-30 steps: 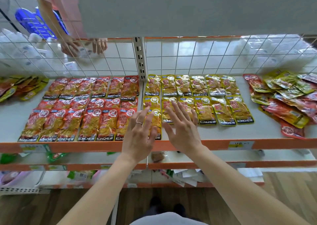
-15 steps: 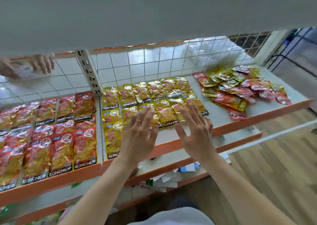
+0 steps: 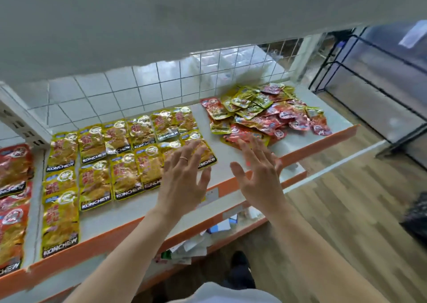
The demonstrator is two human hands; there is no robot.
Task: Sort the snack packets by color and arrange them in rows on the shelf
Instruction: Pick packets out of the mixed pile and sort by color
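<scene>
Left hand [image 3: 182, 180]: is hovering flat over yellow packets [image 3: 101, 164], fingers spread wide, holding nothing.
Right hand [image 3: 261, 178]: is stretching out beside the mixed pile [image 3: 265, 115], fingers wide, empty.
Packets: glossy crinkled foil rectangles, lying on shelf [image 3: 226, 161].

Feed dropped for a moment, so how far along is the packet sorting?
Done: yellow packets lie in rows, red packets in rows further left. In hand: nothing; the left hand and right hand hover open above the shelf. Left: the mixed pile at the right end, unsorted.
</scene>
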